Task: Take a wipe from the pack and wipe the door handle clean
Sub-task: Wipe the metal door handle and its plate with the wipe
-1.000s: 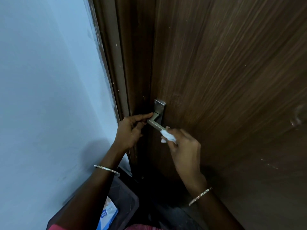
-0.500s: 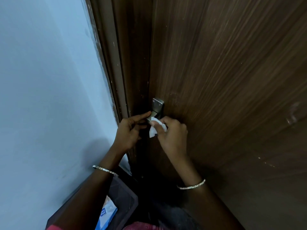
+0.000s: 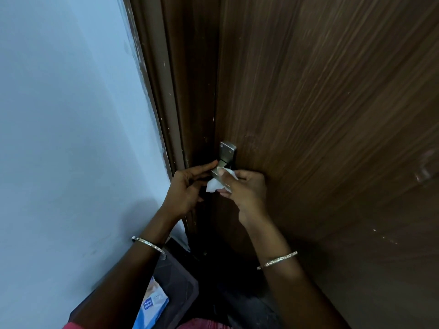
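A metal door handle [image 3: 227, 155] with a rectangular plate sits at the left edge of a dark wooden door [image 3: 320, 115]. My right hand [image 3: 247, 193] grips a crumpled white wipe [image 3: 215, 185] wrapped around the lever near its base, covering most of the lever. My left hand [image 3: 187, 188] reaches from the left, its fingertips pinching the lever's end by the door frame. The blue and white wipe pack [image 3: 152, 307] lies low down beside my left forearm.
A pale blue wall [image 3: 71, 138] fills the left side, meeting the brown door frame [image 3: 171, 103]. The pack rests on a dark surface [image 3: 183, 281] below. Both wrists wear thin metal bangles.
My right hand slid the wipe along the lever from its outer part toward the plate, then stayed there. My left hand kept its place on the lever's end.
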Demonstrator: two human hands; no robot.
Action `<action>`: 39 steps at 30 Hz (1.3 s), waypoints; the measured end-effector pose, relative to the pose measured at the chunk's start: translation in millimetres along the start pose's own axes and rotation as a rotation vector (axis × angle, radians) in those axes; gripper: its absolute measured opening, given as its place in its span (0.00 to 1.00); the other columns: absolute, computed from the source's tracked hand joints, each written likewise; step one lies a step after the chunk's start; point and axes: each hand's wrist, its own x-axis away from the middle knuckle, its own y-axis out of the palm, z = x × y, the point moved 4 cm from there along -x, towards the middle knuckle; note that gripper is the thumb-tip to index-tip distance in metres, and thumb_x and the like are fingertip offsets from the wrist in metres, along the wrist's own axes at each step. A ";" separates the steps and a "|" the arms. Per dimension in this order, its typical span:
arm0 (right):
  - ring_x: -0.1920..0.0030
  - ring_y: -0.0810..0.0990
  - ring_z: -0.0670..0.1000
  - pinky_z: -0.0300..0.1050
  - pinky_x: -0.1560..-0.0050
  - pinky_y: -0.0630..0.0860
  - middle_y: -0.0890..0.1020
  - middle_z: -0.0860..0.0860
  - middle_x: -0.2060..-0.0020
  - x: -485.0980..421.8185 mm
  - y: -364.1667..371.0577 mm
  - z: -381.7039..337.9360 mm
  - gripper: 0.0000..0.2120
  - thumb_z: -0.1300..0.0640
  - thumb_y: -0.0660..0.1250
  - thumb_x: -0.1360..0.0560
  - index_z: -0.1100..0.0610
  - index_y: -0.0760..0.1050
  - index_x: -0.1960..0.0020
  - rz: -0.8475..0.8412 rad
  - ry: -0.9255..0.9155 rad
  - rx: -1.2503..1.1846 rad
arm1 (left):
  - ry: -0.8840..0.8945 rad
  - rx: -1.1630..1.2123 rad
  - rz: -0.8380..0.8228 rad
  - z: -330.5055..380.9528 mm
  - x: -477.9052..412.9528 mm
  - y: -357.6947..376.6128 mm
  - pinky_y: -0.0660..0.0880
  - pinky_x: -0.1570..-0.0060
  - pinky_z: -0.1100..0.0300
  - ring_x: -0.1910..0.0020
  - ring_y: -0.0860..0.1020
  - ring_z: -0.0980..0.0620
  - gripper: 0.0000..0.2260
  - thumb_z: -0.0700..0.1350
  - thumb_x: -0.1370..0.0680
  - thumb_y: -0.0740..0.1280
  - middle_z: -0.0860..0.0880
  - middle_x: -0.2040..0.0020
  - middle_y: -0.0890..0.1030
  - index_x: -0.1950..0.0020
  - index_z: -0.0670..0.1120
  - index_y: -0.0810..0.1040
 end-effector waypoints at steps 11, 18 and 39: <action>0.55 0.87 0.59 0.57 0.48 0.82 0.85 0.65 0.53 19.6 -32.0 38.0 0.07 0.65 0.65 0.22 0.66 0.80 0.47 -0.100 0.594 -0.782 | 0.050 -0.176 0.026 5.6 0.9 -1.4 0.82 0.49 0.50 0.38 0.79 0.50 0.35 0.23 0.31 0.54 0.49 0.34 0.79 0.32 0.51 0.78; 0.34 0.74 0.66 0.58 0.28 0.67 0.79 0.74 0.43 9.0 10.8 30.2 0.16 0.67 0.58 0.24 0.75 0.77 0.42 -0.318 0.735 -1.195 | 0.040 -0.508 0.098 20.3 8.4 0.0 0.81 0.48 0.50 0.41 0.81 0.54 0.29 0.39 0.28 0.59 0.59 0.38 0.81 0.31 0.64 0.74; 0.34 0.77 0.62 0.56 0.32 0.71 0.78 0.67 0.37 22.8 -32.1 21.1 0.19 0.68 0.59 0.24 0.73 0.71 0.35 -0.275 0.340 -0.960 | 0.085 -0.780 0.173 26.7 15.1 4.6 0.75 0.58 0.59 0.46 0.78 0.48 0.32 0.32 0.26 0.64 0.51 0.44 0.78 0.29 0.62 0.73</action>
